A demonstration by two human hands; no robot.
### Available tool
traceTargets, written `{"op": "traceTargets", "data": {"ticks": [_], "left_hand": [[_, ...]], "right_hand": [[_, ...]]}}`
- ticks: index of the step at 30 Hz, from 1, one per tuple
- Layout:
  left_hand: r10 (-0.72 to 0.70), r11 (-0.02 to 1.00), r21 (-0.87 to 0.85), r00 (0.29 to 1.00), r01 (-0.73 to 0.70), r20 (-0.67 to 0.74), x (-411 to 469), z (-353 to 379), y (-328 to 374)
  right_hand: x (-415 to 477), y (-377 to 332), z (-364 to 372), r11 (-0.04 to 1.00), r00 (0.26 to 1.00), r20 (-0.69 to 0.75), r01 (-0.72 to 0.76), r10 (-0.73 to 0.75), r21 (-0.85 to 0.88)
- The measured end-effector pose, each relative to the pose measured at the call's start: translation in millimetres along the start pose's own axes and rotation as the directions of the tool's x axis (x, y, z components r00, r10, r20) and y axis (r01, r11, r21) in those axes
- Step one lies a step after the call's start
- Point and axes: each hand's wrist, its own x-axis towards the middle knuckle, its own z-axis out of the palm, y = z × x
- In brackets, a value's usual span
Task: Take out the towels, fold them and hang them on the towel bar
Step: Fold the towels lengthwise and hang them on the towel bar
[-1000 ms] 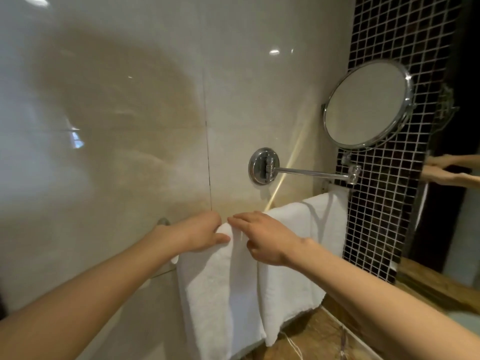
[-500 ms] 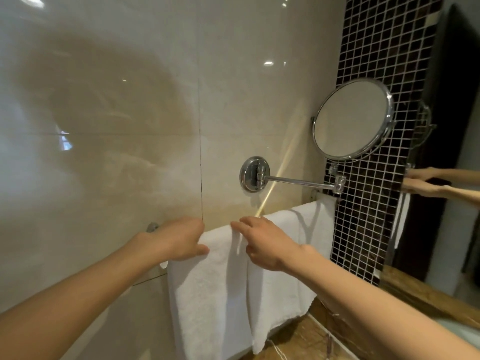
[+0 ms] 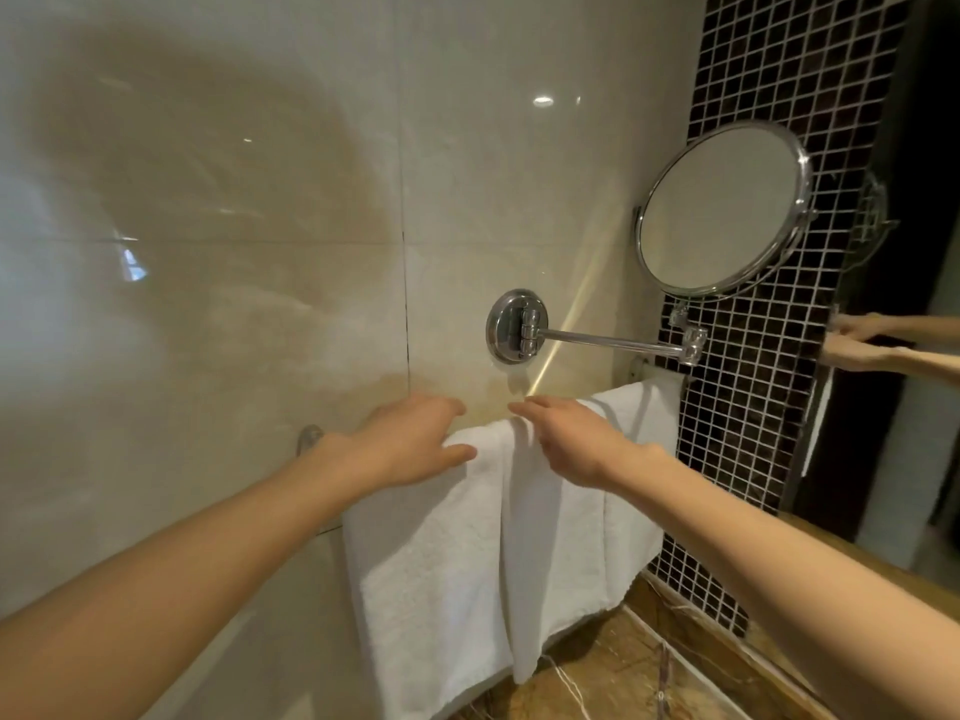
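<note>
Two white towels hang side by side over the wall's towel bar, whose chrome bracket [image 3: 310, 438] shows behind my left wrist. My left hand [image 3: 410, 441] lies over the top of the left towel [image 3: 431, 563], fingers reaching across the bar and thumb on the towel's front face. Just to its right, my right hand [image 3: 566, 441] rests with straight fingers on the top fold of the right towel [image 3: 571, 553]. That towel stretches on toward the mosaic wall. The bar itself is hidden under the cloth.
A round chrome mirror [image 3: 722, 210] on a swing arm [image 3: 613, 341] juts from the wall just above the towels. Black mosaic tile [image 3: 753, 459] and a large wall mirror [image 3: 914, 356] stand to the right. A brown marble counter [image 3: 613, 678] lies below.
Both hands stay on top of the towels and have drawn slightly apart. The fingers of my left hand now lie straighter over the bar. My view has shifted a little.
</note>
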Motion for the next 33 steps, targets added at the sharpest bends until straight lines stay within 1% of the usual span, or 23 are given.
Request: {"op": "traceTargets", "data": {"ticks": [3,6,10,13,16,19,21,24,26,28,31,33], "left_hand": [[0.056,0.998,0.032,0.998,-0.055,-0.032,18.6,10.5,21.8],[0.042,0.997,0.070,0.999,-0.041,-0.018,35.7,16.9,40.4],[0.021,0.997,0.078,0.999,-0.018,-0.041,53.0,22.4,45.8],[-0.012,1.000,0.009,1.000,0.012,0.002,59.3,23.7,41.1],[-0.014,0.997,-0.074,0.999,0.018,0.051,61.6,21.8,36.4],[-0.011,0.996,-0.091,0.997,0.017,0.074,62.0,21.2,34.2],[-0.002,0.997,-0.072,0.996,0.008,0.086,59.9,22.2,34.5],[0.027,0.999,0.027,0.998,-0.028,0.050,50.9,23.9,31.3],[0.029,0.996,0.082,0.999,-0.031,0.016,40.5,22.4,23.2],[0.001,0.992,0.127,1.000,-0.001,0.005,29.0,16.5,10.8],[-0.064,0.988,0.147,0.997,0.057,0.043,15.3,5.2,-6.5],[-0.062,0.992,0.115,0.995,0.053,0.078,10.8,1.9,-12.2]], "right_hand": [[2.2,15.5,-0.2,0.998,0.999,0.018,-0.048,0.048,-0.029],[3.5,24.8,-1.3,0.997,0.996,0.051,-0.079,0.079,-0.004],[6.3,29.4,-0.2,0.998,0.997,0.052,-0.057,0.056,0.027],[10.7,31.4,0.3,0.998,0.997,0.065,-0.039,0.036,0.043],[14.5,33.0,-0.2,0.999,0.998,0.068,-0.018,0.015,0.050],[15.3,33.2,0.0,0.998,0.997,0.072,-0.014,0.011,0.053],[14.7,33.0,0.0,0.998,0.996,0.088,-0.026,0.020,0.064],[10.2,29.4,0.3,0.997,0.994,0.090,-0.063,0.059,0.051],[2.9,23.1,1.4,0.998,0.999,0.040,-0.032,0.030,0.057],[-4.1,14.4,2.7,0.994,0.999,-0.006,0.051,-0.051,0.093],[-1.8,1.3,3.7,0.989,0.993,-0.039,0.117,-0.114,0.093],[4.9,-7.0,4.7,0.984,0.989,-0.051,0.141,-0.136,0.109]]}}
